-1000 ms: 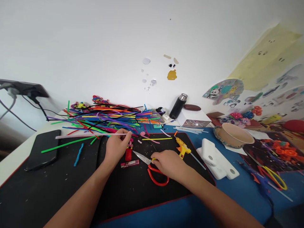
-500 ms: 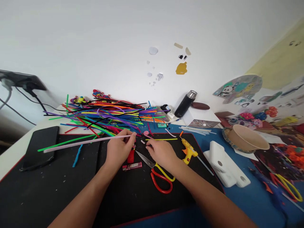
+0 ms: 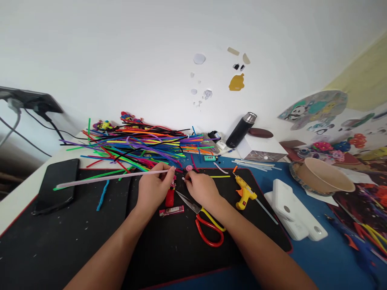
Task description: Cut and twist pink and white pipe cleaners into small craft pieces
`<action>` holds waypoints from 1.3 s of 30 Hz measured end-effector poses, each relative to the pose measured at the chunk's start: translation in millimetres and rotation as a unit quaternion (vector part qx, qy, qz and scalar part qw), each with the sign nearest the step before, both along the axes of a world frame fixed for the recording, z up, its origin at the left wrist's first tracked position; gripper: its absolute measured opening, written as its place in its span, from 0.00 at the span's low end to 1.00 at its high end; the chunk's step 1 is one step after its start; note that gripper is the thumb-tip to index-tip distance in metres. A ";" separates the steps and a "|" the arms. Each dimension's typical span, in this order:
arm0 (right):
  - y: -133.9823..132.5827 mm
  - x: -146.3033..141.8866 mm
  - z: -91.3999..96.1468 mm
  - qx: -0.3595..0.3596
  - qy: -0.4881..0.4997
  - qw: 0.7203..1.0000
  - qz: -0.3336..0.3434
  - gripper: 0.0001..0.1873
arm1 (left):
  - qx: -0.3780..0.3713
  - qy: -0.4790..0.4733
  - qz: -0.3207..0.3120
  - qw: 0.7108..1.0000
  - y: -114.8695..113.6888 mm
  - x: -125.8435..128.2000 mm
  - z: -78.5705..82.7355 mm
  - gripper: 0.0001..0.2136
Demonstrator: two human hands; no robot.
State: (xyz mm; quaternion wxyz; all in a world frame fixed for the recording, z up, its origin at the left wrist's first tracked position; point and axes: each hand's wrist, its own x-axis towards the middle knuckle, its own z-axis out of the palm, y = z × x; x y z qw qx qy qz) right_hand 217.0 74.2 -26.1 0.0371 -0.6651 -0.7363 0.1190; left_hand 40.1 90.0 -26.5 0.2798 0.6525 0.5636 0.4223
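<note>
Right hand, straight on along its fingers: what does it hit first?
Probably the tip of the pale pink pipe cleaner pinched in the left hand; the right hand points up-left at it. The gap looks small, though depth is unclear.

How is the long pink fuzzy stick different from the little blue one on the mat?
The pink stick is long and straight, while the blue stick is short and wavy. The left hand pinches the pink stick at one end, but the blue stick lies untouched on the black mat. Both look like pipe cleaners.
</note>
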 end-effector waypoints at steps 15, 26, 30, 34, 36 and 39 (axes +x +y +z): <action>-2.0 0.3 -6.2 0.026 0.120 0.992 -0.039 0.03 | 0.004 0.013 -0.015 1.000 -0.3 -0.1 -1.2 0.15; -7.4 -1.0 -14.0 -0.068 0.685 0.717 -0.111 0.20 | -0.047 -0.124 -0.092 0.987 -1.9 3.6 5.9 0.15; -16.2 2.6 -6.3 -0.085 0.733 0.666 -0.107 0.20 | -0.081 -0.145 -0.116 0.979 -2.3 5.0 8.0 0.17; -22.5 7.0 -0.9 -0.107 0.762 0.630 -0.103 0.21 | -0.157 -0.203 -0.164 0.953 -6.3 8.1 11.3 0.20; -24.1 8.5 1.6 -0.123 0.772 0.616 -0.100 0.21 | -0.182 -0.228 -0.181 0.939 -8.6 10.2 11.9 0.20; -25.9 9.8 6.1 -0.143 0.782 0.600 -0.092 0.21 | -0.198 -0.261 -0.196 0.924 -10.4 12.1 9.6 0.19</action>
